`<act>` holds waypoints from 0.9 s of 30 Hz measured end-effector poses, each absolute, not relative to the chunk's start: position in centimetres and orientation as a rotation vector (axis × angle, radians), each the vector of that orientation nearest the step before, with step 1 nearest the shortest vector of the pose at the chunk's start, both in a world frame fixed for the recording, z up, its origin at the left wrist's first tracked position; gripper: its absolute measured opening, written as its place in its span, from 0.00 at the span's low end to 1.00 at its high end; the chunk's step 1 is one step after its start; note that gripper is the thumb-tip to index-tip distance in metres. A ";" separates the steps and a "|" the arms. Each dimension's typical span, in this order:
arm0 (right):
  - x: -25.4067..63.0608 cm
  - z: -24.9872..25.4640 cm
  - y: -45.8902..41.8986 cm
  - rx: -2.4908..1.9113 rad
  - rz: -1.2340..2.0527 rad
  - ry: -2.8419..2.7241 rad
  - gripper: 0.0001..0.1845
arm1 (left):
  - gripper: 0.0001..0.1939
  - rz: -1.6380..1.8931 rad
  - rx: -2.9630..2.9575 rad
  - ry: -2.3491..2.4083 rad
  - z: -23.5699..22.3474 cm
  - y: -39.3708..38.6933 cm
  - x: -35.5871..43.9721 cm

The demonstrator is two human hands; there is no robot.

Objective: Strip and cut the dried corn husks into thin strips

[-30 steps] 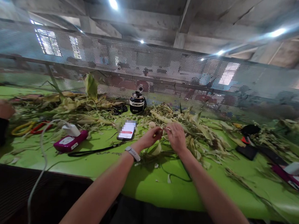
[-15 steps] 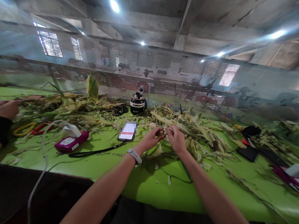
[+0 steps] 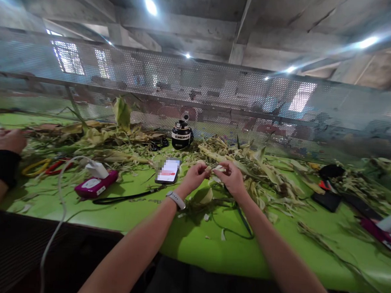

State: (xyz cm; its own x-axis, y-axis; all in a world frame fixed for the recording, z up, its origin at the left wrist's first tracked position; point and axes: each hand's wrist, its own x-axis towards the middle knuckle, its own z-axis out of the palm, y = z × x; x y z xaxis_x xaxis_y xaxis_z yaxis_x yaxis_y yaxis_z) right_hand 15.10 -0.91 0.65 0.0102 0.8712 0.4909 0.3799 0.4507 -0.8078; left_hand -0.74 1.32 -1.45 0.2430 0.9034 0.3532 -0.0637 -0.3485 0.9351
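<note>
Over the green table, both my hands pinch close together. Between the fingertips of my right hand is a pale piece of corn husk. My left hand, with a light watch strap on its wrist, has its fingers closed on a small yellowish bit of husk; whether both bits are one piece I cannot tell. Dry corn husks lie heaped behind and right of my hands. A curled pale husk rests below them.
Left of my hands lie a phone, a black strap and a purple power bank with a white cable. A black jar stands behind. Scissors and another person's hand are at far left. A mesh screen closes the back.
My hands have drawn slightly apart at the fingertips, and a pale husk piece now shows in the right one. The other person's hand at the left has shifted slightly.
</note>
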 end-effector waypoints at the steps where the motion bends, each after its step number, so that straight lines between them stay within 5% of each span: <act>1: 15.1 0.6 -0.8 -1.082 0.613 -1.595 0.19 | 0.16 1.275 1.551 0.796 -1.4 1.3 -0.7; 16: 15.3 0.4 -0.4 -1.118 0.615 -1.711 0.22 | 0.22 1.222 1.449 0.720 -1.8 1.6 -0.4; 27: 16.5 -0.1 0.5 -1.132 0.374 -2.011 0.15 | 0.12 1.204 1.738 0.833 -1.4 1.3 -0.6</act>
State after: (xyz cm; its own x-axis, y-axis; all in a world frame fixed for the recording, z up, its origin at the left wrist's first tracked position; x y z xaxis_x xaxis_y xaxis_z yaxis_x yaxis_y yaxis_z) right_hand 16.47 0.55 -0.13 -0.2971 0.8207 0.4880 0.5901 0.5596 -0.5819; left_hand -0.56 1.28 -1.37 0.3165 0.8662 0.3867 0.0566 -0.4242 0.9038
